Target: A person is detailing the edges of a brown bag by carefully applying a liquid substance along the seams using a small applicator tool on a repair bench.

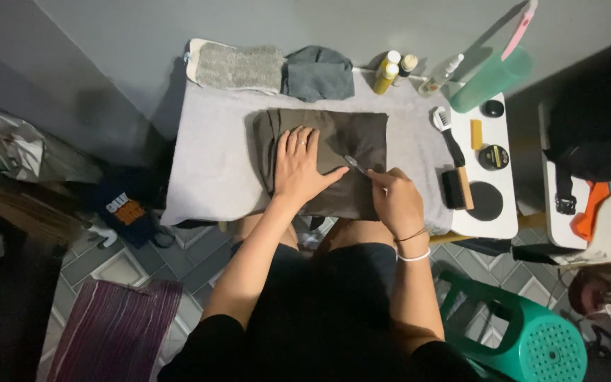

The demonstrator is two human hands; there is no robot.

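A folded dark brown garment (351, 138) lies on a grey towel (210, 159) spread over a small white table. My left hand (300, 166) rests flat on the garment with fingers spread, pressing it down. My right hand (395, 201) sits at the garment's right front edge and pinches a thin metal tool (353, 164) whose tip touches the fabric beside my left fingers.
Folded grey cloths (270, 69) lie at the table's back. Two small bottles (389, 71), a spray bottle (438, 76), a teal cup (489, 81), brushes (454, 163) and round tins (493, 157) fill the right side. A green stool (532, 332) stands at lower right, a striped mat (114, 329) at lower left.
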